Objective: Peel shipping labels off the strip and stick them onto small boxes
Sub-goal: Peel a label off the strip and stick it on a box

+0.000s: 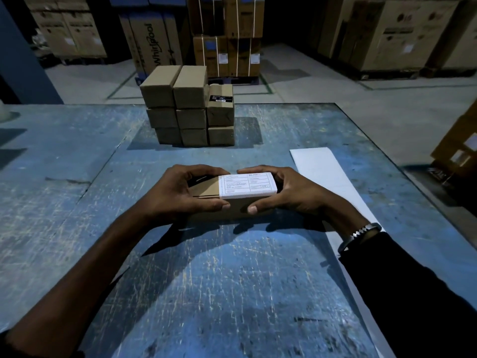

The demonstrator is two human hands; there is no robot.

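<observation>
Both hands clamp one small box (227, 202) at frame centre: left hand (178, 192) grips its left end, right hand (289, 195) its right. Its long axis runs left-right; the label (247, 186) covers the right half. Behind, upper centre, stands the box stack (188, 109); the strip (333, 182) lies just right, nearer the right hand.

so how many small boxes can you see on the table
9: one box gripped by both hands, eight in the stack at the table's far side, in three columns; more may be hidden behind.
</observation>
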